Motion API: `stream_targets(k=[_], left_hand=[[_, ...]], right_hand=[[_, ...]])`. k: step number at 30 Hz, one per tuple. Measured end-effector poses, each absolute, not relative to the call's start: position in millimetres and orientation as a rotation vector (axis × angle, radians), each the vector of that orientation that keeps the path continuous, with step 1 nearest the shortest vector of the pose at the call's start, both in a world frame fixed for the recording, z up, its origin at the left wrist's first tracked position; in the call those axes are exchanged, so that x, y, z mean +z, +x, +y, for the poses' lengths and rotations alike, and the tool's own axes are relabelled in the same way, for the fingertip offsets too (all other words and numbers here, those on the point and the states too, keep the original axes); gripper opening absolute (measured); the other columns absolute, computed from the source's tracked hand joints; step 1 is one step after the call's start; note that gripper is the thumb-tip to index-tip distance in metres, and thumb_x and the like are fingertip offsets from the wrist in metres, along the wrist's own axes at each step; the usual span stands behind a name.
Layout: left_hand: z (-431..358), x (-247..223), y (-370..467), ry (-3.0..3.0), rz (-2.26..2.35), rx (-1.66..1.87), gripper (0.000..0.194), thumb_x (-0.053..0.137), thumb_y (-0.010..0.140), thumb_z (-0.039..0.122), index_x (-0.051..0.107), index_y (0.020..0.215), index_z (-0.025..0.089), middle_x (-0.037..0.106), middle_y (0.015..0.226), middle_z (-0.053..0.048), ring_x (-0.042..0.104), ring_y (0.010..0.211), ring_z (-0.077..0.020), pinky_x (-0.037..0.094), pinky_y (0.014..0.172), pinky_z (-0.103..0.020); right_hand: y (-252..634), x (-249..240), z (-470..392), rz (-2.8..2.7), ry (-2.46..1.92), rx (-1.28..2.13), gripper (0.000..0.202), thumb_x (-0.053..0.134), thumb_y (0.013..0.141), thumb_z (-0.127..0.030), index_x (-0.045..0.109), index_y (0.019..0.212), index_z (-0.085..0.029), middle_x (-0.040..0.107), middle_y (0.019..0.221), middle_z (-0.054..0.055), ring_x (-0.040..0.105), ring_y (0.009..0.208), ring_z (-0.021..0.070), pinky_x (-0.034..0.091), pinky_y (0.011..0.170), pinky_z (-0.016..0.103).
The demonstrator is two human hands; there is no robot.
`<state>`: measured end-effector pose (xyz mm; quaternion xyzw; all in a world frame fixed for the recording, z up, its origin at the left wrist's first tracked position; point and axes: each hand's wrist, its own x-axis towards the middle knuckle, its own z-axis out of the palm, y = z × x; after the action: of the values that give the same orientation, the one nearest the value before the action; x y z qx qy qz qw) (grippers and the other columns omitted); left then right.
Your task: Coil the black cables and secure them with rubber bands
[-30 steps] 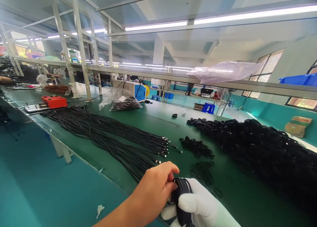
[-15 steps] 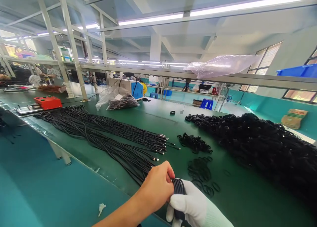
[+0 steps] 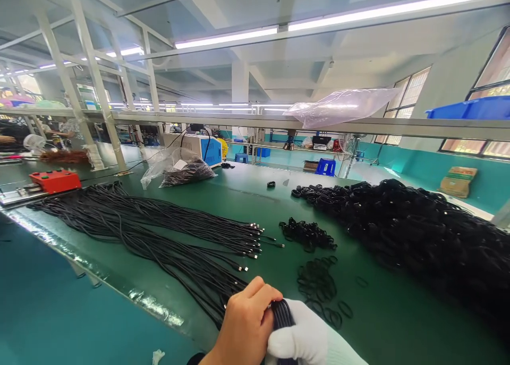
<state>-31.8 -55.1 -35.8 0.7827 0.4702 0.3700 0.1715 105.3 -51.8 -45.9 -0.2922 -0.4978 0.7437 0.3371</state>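
A coiled black cable [image 3: 283, 316] is held between my two hands at the bottom centre. My left hand [image 3: 247, 320], bare, has its fingers closed on the left side of the coil. My right hand [image 3: 305, 333], in a white glove, is wrapped round the coil from the right, thumb across its front. Left of my hands, long straight black cables [image 3: 159, 221] lie side by side, their metal plugs pointing right. Small black rings [image 3: 316, 280] lie loose just beyond my right hand. The lower end of the coil is hidden.
On the green table [image 3: 239, 195], a large heap of coiled black cables [image 3: 410, 227] fills the right. A small black pile [image 3: 306, 233] sits mid-table. Farther off are a filled plastic bag [image 3: 187, 171], a red device [image 3: 56, 180] and a blue-white machine [image 3: 203, 148]. An overhead shelf [image 3: 247, 118] spans the back.
The view has shifted slightly, moving the background leftward. My left hand has turned more upright against the coil, and both hands still hold it.
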Motion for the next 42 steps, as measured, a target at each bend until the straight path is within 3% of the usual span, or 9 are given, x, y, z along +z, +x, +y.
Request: stream_targets(k=[4,8,14,18,22,28,33,38,42], left_hand=[[-47.9,-34.9,-29.4,2.247,1.236,1.062,0.034,0.039,0.074,0.003,0.068,0.086,0.017,0.059,0.077,-0.003,0.057,0.068,-0.0136,0.041,0.062,-0.022],[-33.4,-20.4,-22.9,2.154,1.258,0.886,0.033,0.043,0.067,0.002,0.069,0.079,0.019,0.058,0.076,0.000,0.054,0.066,-0.0119,0.040,0.061,-0.021],[-3.1,4.4,-27.6,2.059,1.201,0.739,0.024,0.059,0.067,0.017,0.066,0.089,0.021,0.059,0.085,0.002,0.050,0.064,-0.0115,0.040,0.059,-0.022],[12.2,3.5,-38.4,2.012,1.387,0.771,0.017,0.056,0.075,0.027,0.063,0.088,0.019,0.061,0.079,0.001,0.053,0.070,-0.0150,0.041,0.066,-0.025],[15.1,-9.4,-25.8,2.108,1.394,0.584,0.010,0.052,0.076,0.021,0.062,0.078,0.020,0.060,0.075,0.002,0.054,0.070,-0.0153,0.038,0.063,-0.024],[29.4,-32.0,19.6,2.266,1.349,0.426,0.019,0.052,0.073,0.009,0.064,0.076,0.023,0.060,0.080,0.002,0.056,0.074,-0.0163,0.033,0.064,-0.025],[46.8,-43.1,30.8,2.185,1.330,0.479,0.012,0.058,0.067,0.009,0.060,0.069,0.021,0.057,0.075,0.002,0.055,0.076,-0.0189,0.035,0.069,-0.028],[37.8,-30.3,17.4,1.930,1.232,0.616,0.012,0.042,0.081,0.026,0.049,0.075,0.019,0.049,0.064,0.003,0.048,0.059,-0.0124,0.037,0.057,-0.023],[17.1,-34.3,22.2,1.339,0.964,0.784,0.027,0.054,0.071,0.042,0.045,0.073,0.017,0.049,0.064,0.004,0.042,0.049,-0.0069,0.035,0.051,-0.021]], right_hand=[[114.0,-47.4,-50.7,-1.212,-0.734,2.026,0.027,0.068,0.059,-0.028,0.068,0.073,-0.005,0.063,0.059,0.010,0.060,0.053,0.0149,0.049,0.051,0.024],[122.3,-51.1,-46.9,-1.066,-0.668,2.129,0.029,0.070,0.066,-0.029,0.066,0.084,-0.007,0.064,0.078,0.011,0.063,0.062,0.0169,0.052,0.045,0.024],[144.7,-55.4,-29.6,-0.848,-0.504,2.259,0.040,0.072,0.068,-0.035,0.063,0.098,-0.009,0.064,0.082,0.010,0.065,0.077,0.0226,0.055,0.058,0.032],[180.5,-41.7,-13.2,-0.622,-0.532,1.968,0.040,0.073,0.070,-0.038,0.060,0.101,-0.016,0.065,0.093,0.008,0.065,0.084,0.0228,0.053,0.063,0.031],[202.4,-31.3,-4.3,-0.445,-0.821,1.651,0.046,0.074,0.070,-0.036,0.058,0.108,-0.017,0.063,0.114,0.011,0.065,0.095,0.0265,0.053,0.075,0.037],[197.8,-42.5,-4.7,-0.580,-0.804,1.669,0.048,0.076,0.068,-0.036,0.058,0.107,-0.016,0.067,0.100,0.011,0.065,0.069,0.0176,0.049,0.051,0.026],[195.0,-44.6,-5.3,-0.622,-0.785,1.618,0.050,0.078,0.066,-0.036,0.056,0.106,-0.015,0.068,0.090,0.010,0.060,0.062,0.0134,0.044,0.044,0.021],[179.6,-36.3,-6.4,-0.697,-0.905,1.456,0.053,0.079,0.063,-0.033,0.052,0.104,-0.012,0.066,0.088,0.009,0.055,0.055,0.0108,0.042,0.037,0.021],[157.8,-47.8,-1.2,-0.774,-1.014,1.305,0.055,0.079,0.053,-0.028,0.051,0.098,-0.014,0.065,0.078,0.005,0.051,0.043,0.0092,0.038,0.030,0.020]])
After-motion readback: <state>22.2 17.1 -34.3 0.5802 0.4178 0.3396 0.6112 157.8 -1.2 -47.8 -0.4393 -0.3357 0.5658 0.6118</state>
